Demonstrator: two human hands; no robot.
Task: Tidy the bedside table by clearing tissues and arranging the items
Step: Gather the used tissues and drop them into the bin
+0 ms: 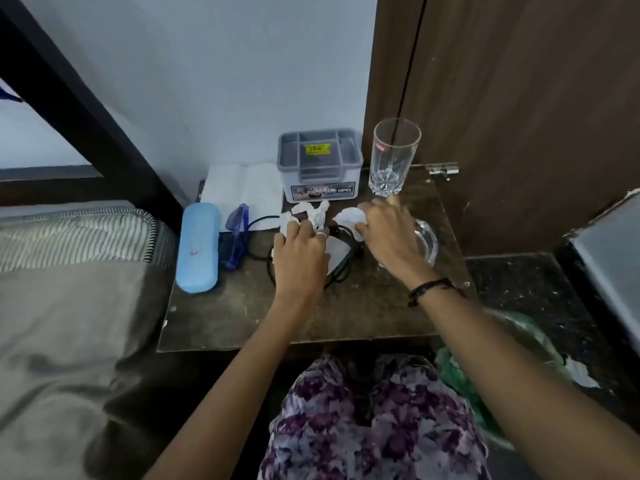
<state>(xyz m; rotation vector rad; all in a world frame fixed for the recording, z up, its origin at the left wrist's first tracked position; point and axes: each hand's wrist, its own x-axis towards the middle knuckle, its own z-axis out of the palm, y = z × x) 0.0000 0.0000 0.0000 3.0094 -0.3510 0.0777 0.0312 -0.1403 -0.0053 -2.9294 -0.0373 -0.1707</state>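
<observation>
Both hands are over the middle of the brown bedside table (pixel 242 317). My left hand (pixel 300 256) presses down on a crumpled white tissue (pixel 287 220), with more crumpled tissue (pixel 313 209) just beyond its fingers. My right hand (pixel 389 237) closes around another crumpled tissue (pixel 348 216). A black cable (pixel 341 271) loops under and between the hands, and a flat white piece (pixel 337 252) lies inside the loop.
A grey organiser box (pixel 320 168) and a tall empty glass (pixel 393 157) stand at the back. A blue glasses case (pixel 198 247), blue glasses (pixel 237 233) and flat tissue sheets (pixel 242 190) lie at left. A glass bowl (pixel 427 240) sits under my right wrist. A green bag (pixel 519 341) is on the floor at right.
</observation>
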